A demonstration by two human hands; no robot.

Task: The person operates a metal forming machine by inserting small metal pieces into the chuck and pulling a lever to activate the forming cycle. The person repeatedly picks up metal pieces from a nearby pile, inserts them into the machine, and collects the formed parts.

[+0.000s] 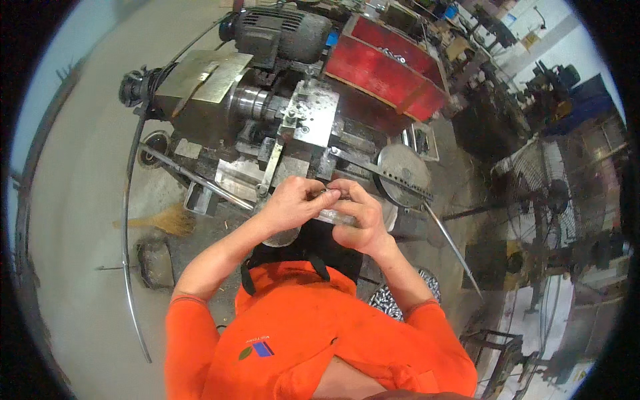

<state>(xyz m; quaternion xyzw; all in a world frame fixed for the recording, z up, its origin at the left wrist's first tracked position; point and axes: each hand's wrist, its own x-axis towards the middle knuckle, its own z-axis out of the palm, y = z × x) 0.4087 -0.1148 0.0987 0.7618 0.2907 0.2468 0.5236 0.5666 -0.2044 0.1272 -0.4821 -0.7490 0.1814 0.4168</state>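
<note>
The left hand (291,201) and right hand (362,215) are together, fingertips meeting at the near side of a lathe-like machine (270,107). Anything pinched between the fingertips is too small and too covered to identify. A pale metal piece (336,217) is between the hands, just nearer than the joined fingertips and partly covered by the right hand; whether it is gripped cannot be told. A perforated bar (393,174) extends to the right of the hands, over a round plate (408,159). A motor (283,33) is at the far side. A red bin (380,73) is far right of the hands; small shiny parts (387,300) lie near right, beside the right forearm.
</note>
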